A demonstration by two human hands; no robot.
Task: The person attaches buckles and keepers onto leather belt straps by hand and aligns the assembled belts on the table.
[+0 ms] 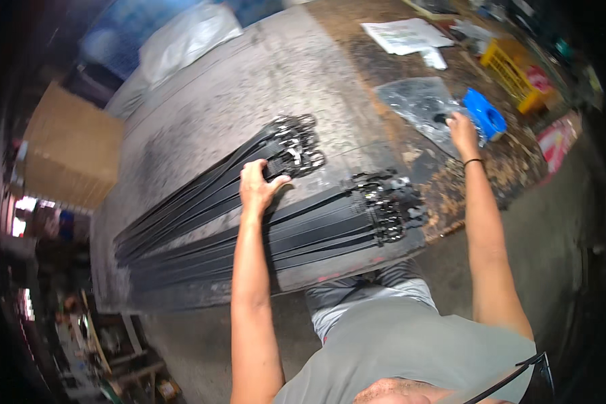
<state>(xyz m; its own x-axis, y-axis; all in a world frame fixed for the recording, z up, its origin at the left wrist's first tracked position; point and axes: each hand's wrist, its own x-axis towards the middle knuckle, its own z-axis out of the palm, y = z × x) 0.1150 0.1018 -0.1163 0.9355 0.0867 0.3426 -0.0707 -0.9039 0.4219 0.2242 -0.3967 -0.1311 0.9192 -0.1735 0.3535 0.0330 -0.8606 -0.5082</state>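
Two long bundles of flat black straps lie side by side on the table, metal and black fittings gathered at their right ends. My left hand (256,188) rests on the far bundle (202,192) just short of its fittings (296,145), thumb and fingers apart. The near bundle (303,232) passes beneath my left forearm. Off to the right, my right hand (462,135) is closed at a clear plastic bag (417,101); a small dark thing shows by the fingertips, too blurred to name. A blue plastic object with a round opening (485,114) lies right beside that hand.
White papers (407,35) and a yellow plastic basket (515,73) occupy the table's far right. A cardboard box (74,145) stands at the left, and a whitish plastic sack (188,40) lies at the far edge. The table's near edge runs along my body.
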